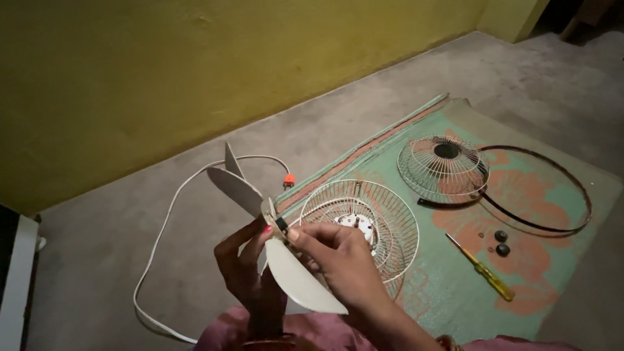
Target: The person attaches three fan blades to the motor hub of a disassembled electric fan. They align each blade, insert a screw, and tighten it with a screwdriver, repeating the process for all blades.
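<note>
I hold a white three-bladed fan blade [296, 276] up in front of me, edge-on. My left hand [250, 270] grips it from behind at the hub. My right hand [341, 257] pinches the hub's front with thumb and fingertips. Below and beyond the blade, a round wire fan guard with the white motor [361, 224] in its middle lies on a green and orange mat [455, 286].
A second wire guard [444, 168] and a dark rim ring [559, 175] lie farther right on the mat. A yellow-handled screwdriver [481, 268] and two small dark knobs [501, 242] lie near them. A white cord [162, 227] with an orange plug [288, 180] loops over the concrete floor by the yellow wall.
</note>
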